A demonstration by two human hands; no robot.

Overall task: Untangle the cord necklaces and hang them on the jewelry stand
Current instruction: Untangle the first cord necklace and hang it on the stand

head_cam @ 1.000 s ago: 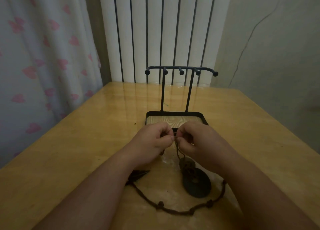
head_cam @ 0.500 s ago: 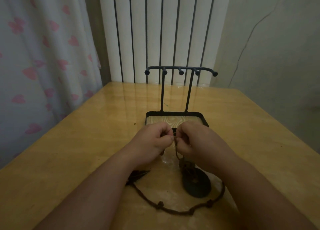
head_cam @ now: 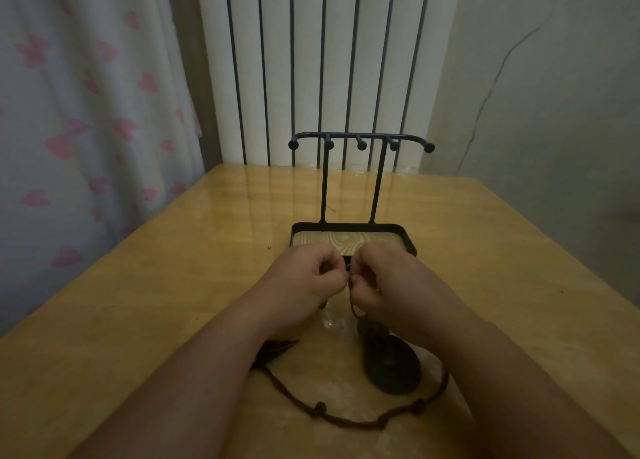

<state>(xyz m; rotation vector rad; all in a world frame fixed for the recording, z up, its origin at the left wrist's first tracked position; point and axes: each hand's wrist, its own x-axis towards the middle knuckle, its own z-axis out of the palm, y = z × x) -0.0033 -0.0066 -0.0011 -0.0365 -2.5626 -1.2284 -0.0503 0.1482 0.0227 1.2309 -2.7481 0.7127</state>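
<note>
Jewelry stand (head_cam: 375, 181): centre frame, upright on table (head_cam: 138, 302). Black metal, top bar w/ knobbed pegs. Its tray base (head_cam: 410, 242) shows a wood-grain floor; front edge hidden behind the hands.

L hand (head_cam: 304, 282) and R hand (head_cam: 394, 285): just below centre, knuckles nearly touching, fingers curled tight. Each pinches the cord necklace (head_cam: 320, 407) at fingertips, short stretch taut btw them.

From the pinch the cord drops to a dark disc pendant (head_cam: 393, 367) lying flat on table, lower centre. Rest of cord loops w/ knots toward bottom of frame.

Dark bundle (head_cam: 277, 346) partly under L forearm; tassel or second cord, cannot tell.

Upper left: curtain (head_cam: 69, 112) w/ pink hearts.
</note>
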